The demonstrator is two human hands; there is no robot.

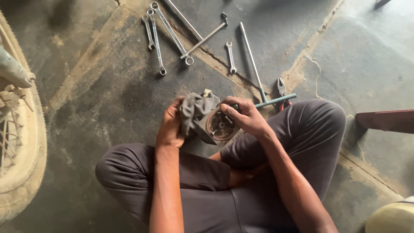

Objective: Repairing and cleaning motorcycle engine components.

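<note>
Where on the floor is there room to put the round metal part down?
Bare floor lies between the wheel and the left hand, below the wrenches. More lies right of the long T-handle wrench, toward the upper right. It is crowded along the top, and by the pliers near the right hand.

Dark grey trousers (202,181) are worn — creased at the knees; both forearms are bare, no sleeves or gloves seen above the trousers.
</note>
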